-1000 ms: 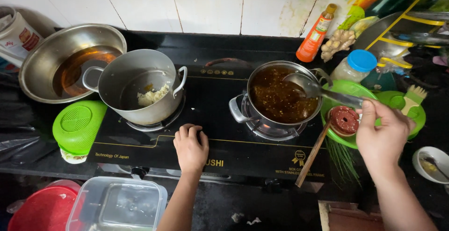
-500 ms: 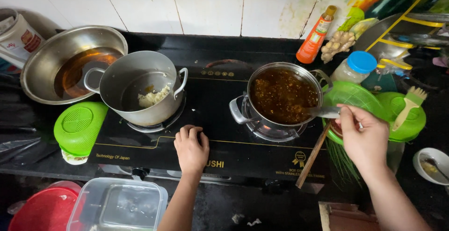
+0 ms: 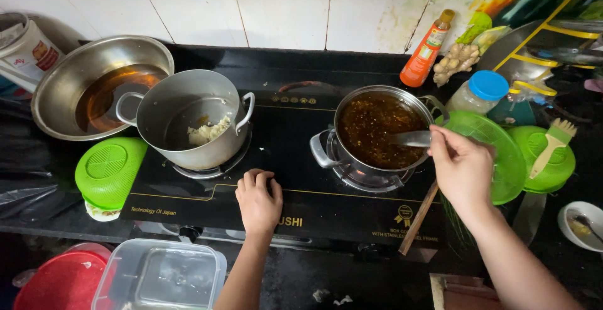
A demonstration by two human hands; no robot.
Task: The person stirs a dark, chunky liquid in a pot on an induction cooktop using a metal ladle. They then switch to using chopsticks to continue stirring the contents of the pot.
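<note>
From the head camera, the right hand (image 3: 461, 168) is closed around the handle of a metal spoon (image 3: 409, 138), whose bowl dips into the dark brown sauce in the steel pot (image 3: 375, 131) on the right burner. The left hand (image 3: 258, 198) rests knuckles-curled, holding nothing, on the black stove (image 3: 301, 187) front. Behind the pot stands an orange bottle (image 3: 425, 50); beside it is a blue-capped jar (image 3: 480, 92).
</note>
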